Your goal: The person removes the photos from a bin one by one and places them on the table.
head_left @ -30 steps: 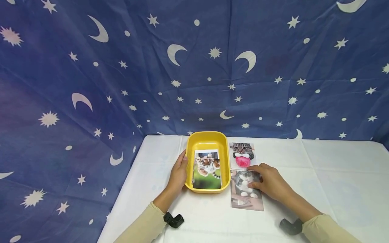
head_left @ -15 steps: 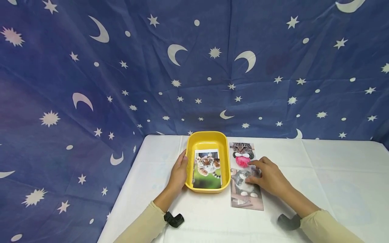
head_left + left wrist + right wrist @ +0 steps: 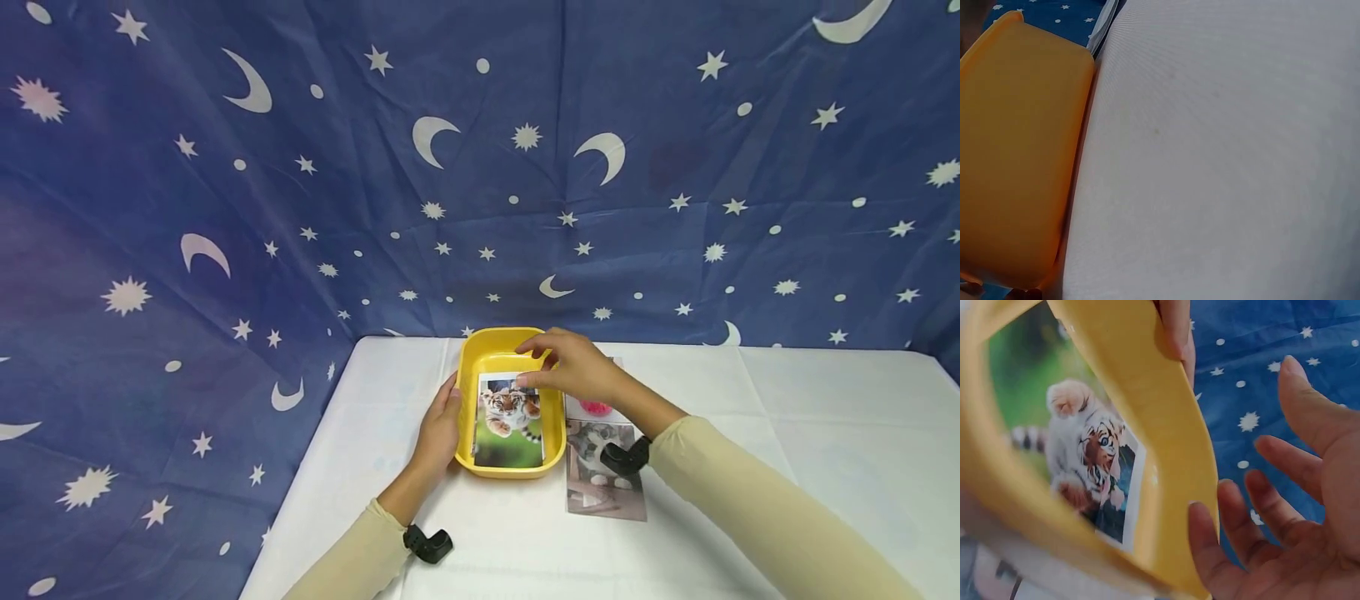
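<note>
A yellow plastic tray (image 3: 512, 472) lies on the white cloth. My left hand (image 3: 437, 433) grips its left wall, thumb at the rim; the tray's outer wall (image 3: 1016, 150) fills the left of the left wrist view. Inside lies a small stack of picture cards, a tiger cub card (image 3: 507, 446) on top. Over the tray's right side is my right hand (image 3: 573, 367), fingers spread and holding nothing; the right wrist view shows its loosely bent fingers (image 3: 1272, 509) beside the tray's rim. Right of the tray lie a grey cat card (image 3: 607, 496) and, beyond it, a partly hidden card with a pink ball (image 3: 596, 408).
The white tablecloth (image 3: 825, 467) stretches to the right of the cards. A blue curtain with moons and stars (image 3: 525, 200) hangs at the back and left of the table. Each wrist carries a black camera mount (image 3: 427, 544).
My right hand has left the two cat cards and moved left over the tray, with its fingers spread. The cards and the tray stay in place, my left hand still gripping the tray.
</note>
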The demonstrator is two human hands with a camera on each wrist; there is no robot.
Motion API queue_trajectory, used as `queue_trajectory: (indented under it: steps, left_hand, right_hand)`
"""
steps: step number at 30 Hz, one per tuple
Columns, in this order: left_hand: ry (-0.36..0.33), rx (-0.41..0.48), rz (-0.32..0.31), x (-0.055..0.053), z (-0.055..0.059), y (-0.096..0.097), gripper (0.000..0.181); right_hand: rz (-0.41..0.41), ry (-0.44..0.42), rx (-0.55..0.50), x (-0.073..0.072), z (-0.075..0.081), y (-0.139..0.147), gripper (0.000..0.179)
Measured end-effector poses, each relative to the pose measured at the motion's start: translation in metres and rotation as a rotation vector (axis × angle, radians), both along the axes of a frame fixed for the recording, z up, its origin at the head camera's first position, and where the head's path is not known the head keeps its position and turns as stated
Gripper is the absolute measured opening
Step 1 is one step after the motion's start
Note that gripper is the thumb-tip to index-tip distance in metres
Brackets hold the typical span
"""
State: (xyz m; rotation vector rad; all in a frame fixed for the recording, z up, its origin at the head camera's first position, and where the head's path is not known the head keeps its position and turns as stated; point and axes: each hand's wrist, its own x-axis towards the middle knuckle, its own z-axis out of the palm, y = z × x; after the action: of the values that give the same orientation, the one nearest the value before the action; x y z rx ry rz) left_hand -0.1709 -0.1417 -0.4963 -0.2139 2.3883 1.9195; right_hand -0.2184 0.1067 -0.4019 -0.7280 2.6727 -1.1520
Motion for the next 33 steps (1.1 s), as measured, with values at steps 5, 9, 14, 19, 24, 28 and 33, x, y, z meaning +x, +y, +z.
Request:
queue_trajectory:
  steps: [5, 9, 14, 19, 24, 28, 33]
  left_hand:
    - [-0.007, -0.011, -0.014, 0.000, -0.005, -0.001, 0.050]
    - [-0.009, -0.005, -0.021, 0.001, -0.006, -0.002, 0.049]
    - [-0.006, 0.005, -0.025, 0.003, -0.005, -0.001, 0.049]
    - [0.002, 0.003, -0.027, 0.003, -0.004, 0.000, 0.049]
    - [0.011, -0.014, -0.018, 0.001, -0.003, 0.001, 0.050]
    - [0.005, -0.016, -0.011, 0.002, -0.002, 0.000, 0.050]
    - [0.020, -0.007, -0.011, 0.001, -0.001, -0.001, 0.050]
  right_hand:
    - [0.149, -0.095, 0.024, -0.025, -0.008, -0.030, 0.047]
    - [0.177, -0.138, 0.092, -0.037, -0.022, -0.045, 0.044]
    - [0.150, -0.191, 0.232, -0.040, -0.035, -0.057, 0.036]
    - [0.129, -0.208, 0.345, -0.039, -0.039, -0.065, 0.033]
    - [0.109, -0.176, 0.389, -0.036, -0.039, -0.068, 0.029]
    - [0.115, -0.132, 0.395, -0.033, -0.033, -0.068, 0.026]
    - [0.176, -0.094, 0.314, -0.025, -0.022, -0.062, 0.015]
